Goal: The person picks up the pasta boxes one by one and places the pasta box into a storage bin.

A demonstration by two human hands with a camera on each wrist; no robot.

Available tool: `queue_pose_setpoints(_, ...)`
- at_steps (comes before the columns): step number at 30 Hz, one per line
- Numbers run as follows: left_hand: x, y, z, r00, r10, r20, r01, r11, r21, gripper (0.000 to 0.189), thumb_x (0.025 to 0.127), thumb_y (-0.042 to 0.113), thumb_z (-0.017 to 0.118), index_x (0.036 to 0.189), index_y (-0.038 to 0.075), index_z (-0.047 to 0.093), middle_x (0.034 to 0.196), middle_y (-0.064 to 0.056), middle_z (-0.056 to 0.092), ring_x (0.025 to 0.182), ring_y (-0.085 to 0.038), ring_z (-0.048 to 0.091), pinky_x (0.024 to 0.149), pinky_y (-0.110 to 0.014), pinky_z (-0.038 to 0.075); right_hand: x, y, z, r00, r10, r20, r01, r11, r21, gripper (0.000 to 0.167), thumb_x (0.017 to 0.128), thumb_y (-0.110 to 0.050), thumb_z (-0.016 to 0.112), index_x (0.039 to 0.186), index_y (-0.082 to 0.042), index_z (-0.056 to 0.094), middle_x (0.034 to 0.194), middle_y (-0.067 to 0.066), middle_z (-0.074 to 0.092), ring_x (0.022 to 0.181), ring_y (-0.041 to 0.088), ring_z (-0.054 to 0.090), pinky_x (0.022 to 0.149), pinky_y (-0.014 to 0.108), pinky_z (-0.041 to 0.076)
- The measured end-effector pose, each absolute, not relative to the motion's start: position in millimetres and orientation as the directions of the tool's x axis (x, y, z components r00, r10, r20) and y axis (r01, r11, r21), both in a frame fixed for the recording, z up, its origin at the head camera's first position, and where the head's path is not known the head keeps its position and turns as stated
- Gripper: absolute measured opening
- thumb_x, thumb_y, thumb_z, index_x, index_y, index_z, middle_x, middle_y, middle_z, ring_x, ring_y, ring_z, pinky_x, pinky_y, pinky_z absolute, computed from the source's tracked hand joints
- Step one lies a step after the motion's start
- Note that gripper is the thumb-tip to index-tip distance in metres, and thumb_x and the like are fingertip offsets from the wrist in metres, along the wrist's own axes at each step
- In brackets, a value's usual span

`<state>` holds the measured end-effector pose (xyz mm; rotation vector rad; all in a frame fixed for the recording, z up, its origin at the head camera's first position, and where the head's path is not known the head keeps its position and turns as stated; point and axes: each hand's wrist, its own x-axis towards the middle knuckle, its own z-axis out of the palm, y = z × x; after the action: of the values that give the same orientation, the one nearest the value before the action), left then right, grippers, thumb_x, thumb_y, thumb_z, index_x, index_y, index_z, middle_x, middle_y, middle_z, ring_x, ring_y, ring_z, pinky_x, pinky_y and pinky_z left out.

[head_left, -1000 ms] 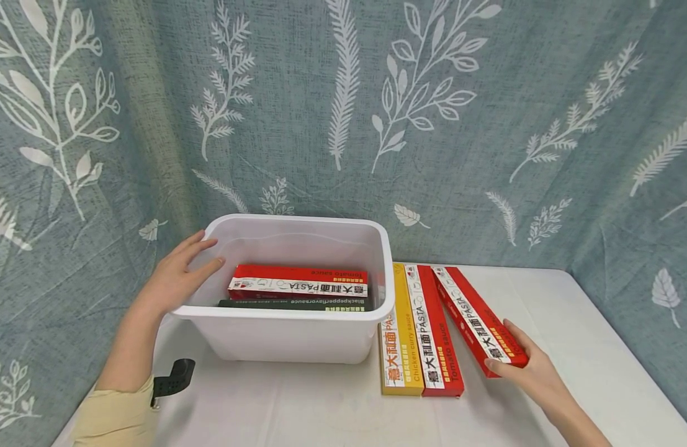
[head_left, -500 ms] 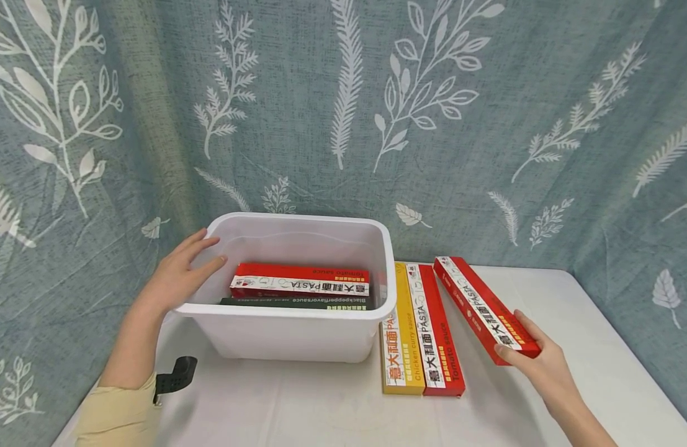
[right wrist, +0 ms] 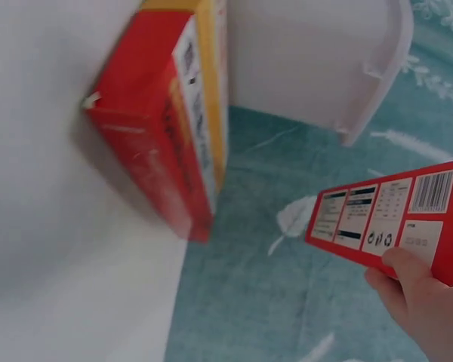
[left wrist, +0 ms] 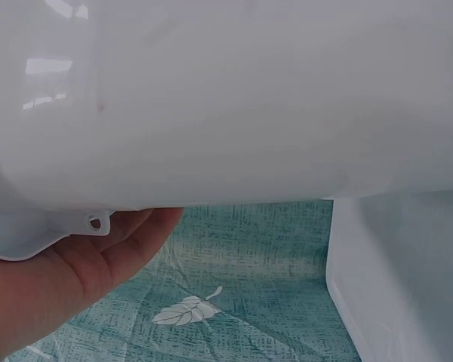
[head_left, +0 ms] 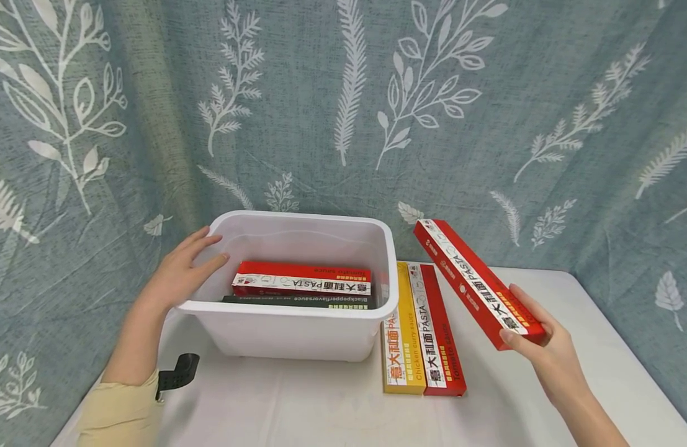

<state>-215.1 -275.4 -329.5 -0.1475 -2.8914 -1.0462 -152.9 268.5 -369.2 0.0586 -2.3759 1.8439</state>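
Observation:
My right hand (head_left: 555, 354) grips the near end of a red pasta box (head_left: 471, 276), thumb on its side. The box is raised above the table, its far end tilted up and to the left; a barcode side shows in the right wrist view. My left hand (head_left: 178, 273) rests on the left rim of a white plastic bin (head_left: 293, 335), fingers fairly straight and thumb reaching over the inside. In the left wrist view that hand (left wrist: 83, 271) lies against the bin's edge, its fingertips hidden. Inside the bin are a red pasta box (head_left: 301, 278) and a dark black-pepper-sauce box (head_left: 298, 302).
To the right of the bin, a yellow pasta box (head_left: 413, 366) and another red pasta box (head_left: 446, 347) lie side by side on the white table (head_left: 298, 403). A blue-green curtain (head_left: 298, 112) with white leaf prints hangs behind and at both sides.
My right hand has lifted the red pasta box off the table, raising its far end and swinging it left toward the bin. The left hand stays at the rim.

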Motion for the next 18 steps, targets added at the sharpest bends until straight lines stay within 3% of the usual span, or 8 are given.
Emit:
queue_pose_setpoints(6, -214.1, -274.7, -329.9, -0.992, 0.07, 0.103, 0.119, 0.758, 0.642, 0.068, 0.101, 0.043, 0.048, 0.15, -0.002, 0.033, 0.161, -0.021, 0.009, 0.141, -0.052, 0.013, 0.102, -0.073, 0.02, -152.0, 253.0, -357.8, -0.968, -0.015, 0.251, -0.252, 0.058, -0.966, 0.065, 0.091, 0.004, 0.06, 0.15, -0.008, 0.038, 0.138, 0.002, 0.041, 0.114, 0.018, 0.043, 0.076, 0.021, 0.055)
queue_pose_setpoints(18, -214.1, -275.9, -331.5, -0.991, 0.077, 0.108, 0.129, 0.751, 0.647, 0.068, 0.101, 0.043, 0.048, 0.15, -0.001, 0.032, 0.161, -0.021, 0.009, 0.141, -0.052, 0.013, 0.102, -0.073, 0.02, -158.2, 217.4, -335.6, -0.906, -0.129, 0.404, -0.4, -0.054, -0.915, 0.063, 0.087, 0.009, 0.057, 0.147, -0.006, 0.044, 0.137, 0.012, 0.045, 0.112, 0.023, 0.049, 0.079, 0.026, 0.056)
